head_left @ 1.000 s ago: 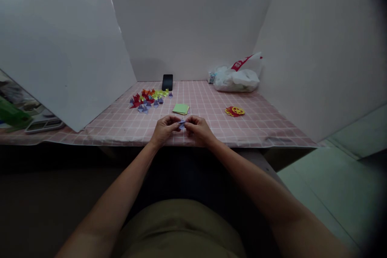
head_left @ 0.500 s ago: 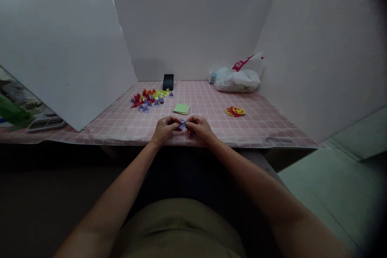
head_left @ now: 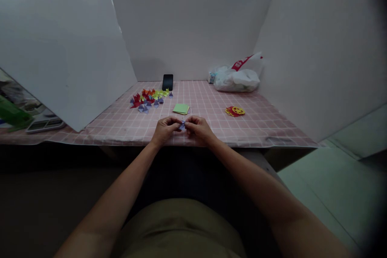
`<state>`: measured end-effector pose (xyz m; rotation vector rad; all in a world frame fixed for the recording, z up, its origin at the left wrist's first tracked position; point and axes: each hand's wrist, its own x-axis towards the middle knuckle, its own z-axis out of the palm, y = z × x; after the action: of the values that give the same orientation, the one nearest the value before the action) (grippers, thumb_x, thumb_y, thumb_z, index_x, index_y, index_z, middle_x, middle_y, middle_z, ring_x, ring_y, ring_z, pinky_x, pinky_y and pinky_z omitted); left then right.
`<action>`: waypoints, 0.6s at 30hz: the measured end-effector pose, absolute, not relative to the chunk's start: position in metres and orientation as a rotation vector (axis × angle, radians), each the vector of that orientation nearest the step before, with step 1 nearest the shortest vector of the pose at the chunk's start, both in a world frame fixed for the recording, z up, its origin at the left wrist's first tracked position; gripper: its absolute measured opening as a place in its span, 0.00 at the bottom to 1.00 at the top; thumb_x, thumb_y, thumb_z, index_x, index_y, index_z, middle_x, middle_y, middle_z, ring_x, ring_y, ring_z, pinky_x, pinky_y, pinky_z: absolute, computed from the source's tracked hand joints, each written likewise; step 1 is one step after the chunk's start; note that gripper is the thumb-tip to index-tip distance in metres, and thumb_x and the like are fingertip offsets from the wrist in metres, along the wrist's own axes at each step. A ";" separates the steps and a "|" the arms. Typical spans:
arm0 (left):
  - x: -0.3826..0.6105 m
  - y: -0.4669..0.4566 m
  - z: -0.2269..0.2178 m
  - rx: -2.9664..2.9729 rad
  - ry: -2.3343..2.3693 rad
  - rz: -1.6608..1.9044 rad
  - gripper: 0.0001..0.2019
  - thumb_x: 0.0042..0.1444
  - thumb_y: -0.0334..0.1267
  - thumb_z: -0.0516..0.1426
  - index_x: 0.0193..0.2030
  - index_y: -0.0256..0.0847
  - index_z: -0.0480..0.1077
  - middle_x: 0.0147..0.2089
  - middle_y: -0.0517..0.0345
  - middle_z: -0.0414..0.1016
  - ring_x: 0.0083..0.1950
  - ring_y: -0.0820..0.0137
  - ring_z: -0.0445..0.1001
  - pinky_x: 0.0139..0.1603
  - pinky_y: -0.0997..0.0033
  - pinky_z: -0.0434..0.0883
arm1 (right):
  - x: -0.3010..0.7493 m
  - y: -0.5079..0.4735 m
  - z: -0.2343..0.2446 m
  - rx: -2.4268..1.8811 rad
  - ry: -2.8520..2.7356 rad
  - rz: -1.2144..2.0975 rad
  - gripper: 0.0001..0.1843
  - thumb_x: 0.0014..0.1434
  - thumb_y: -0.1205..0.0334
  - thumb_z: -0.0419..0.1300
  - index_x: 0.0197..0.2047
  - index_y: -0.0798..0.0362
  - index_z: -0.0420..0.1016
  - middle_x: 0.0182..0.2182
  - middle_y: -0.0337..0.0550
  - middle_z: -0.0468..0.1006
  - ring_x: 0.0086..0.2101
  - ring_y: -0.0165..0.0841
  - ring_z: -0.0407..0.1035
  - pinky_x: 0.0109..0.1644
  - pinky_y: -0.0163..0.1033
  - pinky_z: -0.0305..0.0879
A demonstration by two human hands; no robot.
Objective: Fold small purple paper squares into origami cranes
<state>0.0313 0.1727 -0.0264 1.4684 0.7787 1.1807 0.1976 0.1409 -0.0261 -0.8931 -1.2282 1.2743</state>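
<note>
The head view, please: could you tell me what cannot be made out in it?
All in the head view:
- Purple paper: its full shape, partly covered by the left hand and right hand.
- White plastic bag: its contents, obscured by the crumpled plastic.
- Paper stack: most of its lower sheets, under the green top one.
- Green object: its full extent, cut off by the left edge.

Near back panel [head_left: 193,24], on pink checked counter [head_left: 202,96]: black phone [head_left: 167,82]. Farther right: white plastic bag [head_left: 236,81] with red print, small pale box [head_left: 211,77] just beside. Beyond left panel [head_left: 63,40]: pale device [head_left: 45,125] with dark top, green item [head_left: 13,113] too blurred to name.
</note>
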 end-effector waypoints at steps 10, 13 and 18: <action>0.032 0.172 -0.028 1.478 0.815 1.220 0.04 0.46 0.34 0.65 0.30 0.38 0.76 0.29 0.60 0.78 0.29 0.72 0.77 0.33 0.71 0.76 | 0.197 0.140 -0.026 -0.864 -1.237 1.278 0.11 0.51 0.59 0.64 0.30 0.51 0.65 0.17 0.31 0.70 0.16 0.25 0.62 0.20 0.31 0.62; 0.033 0.172 -0.027 1.483 0.810 1.220 0.04 0.45 0.34 0.65 0.29 0.38 0.76 0.29 0.60 0.78 0.29 0.72 0.77 0.33 0.71 0.76 | 0.196 0.140 -0.026 -0.857 -1.243 1.273 0.10 0.52 0.60 0.64 0.29 0.51 0.65 0.17 0.31 0.70 0.17 0.25 0.63 0.20 0.32 0.63; 0.035 0.170 -0.024 1.488 0.785 1.225 0.07 0.46 0.35 0.64 0.32 0.38 0.75 0.30 0.61 0.77 0.30 0.73 0.76 0.34 0.71 0.77 | 0.197 0.141 -0.026 -0.854 -1.232 1.273 0.12 0.51 0.58 0.65 0.29 0.51 0.65 0.17 0.30 0.69 0.16 0.26 0.62 0.19 0.32 0.62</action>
<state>0.0350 0.1704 -0.0238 1.4880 0.7845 1.2253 0.1967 0.1412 -0.0265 -0.8535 -1.2317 1.2734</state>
